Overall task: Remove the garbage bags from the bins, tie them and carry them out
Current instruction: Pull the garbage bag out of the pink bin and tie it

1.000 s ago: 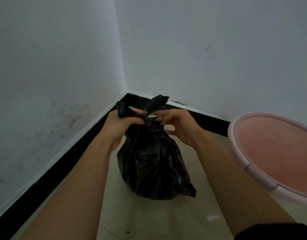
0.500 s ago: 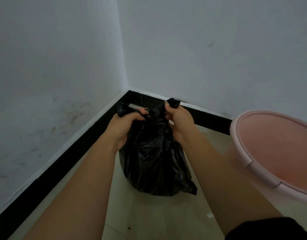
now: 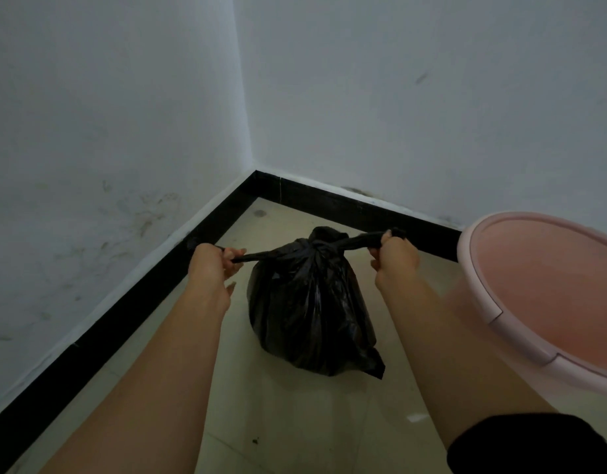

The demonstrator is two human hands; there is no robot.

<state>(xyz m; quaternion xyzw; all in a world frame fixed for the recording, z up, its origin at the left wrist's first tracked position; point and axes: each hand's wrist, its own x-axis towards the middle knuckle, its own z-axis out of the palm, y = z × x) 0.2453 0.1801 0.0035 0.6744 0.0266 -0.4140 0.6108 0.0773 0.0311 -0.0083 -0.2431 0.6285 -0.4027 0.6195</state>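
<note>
Black garbage bag (image 3: 312,313) on the floor (image 3: 295,425), clear of the skirting (image 3: 329,200), my left hand (image 3: 209,265) and right hand (image 3: 396,260) each clamped on a knot tail, pink bin (image 3: 476,289) just right

I read this as a plain indoor room corner: scuffed white walls (image 3: 107,114), black skirting (image 3: 329,203), glossy beige floor tiles (image 3: 295,422), pink bin (image 3: 483,299).

Illumination is dim, soft and even, giving the walls (image 3: 397,80) a cool grey cast. A small glare patch lies on the floor (image 3: 295,422) at 5 o'clock. Wide-angle stretching enlarges the bin (image 3: 500,319) at 4 o'clock; overall sharpness is slightly soft.
</note>
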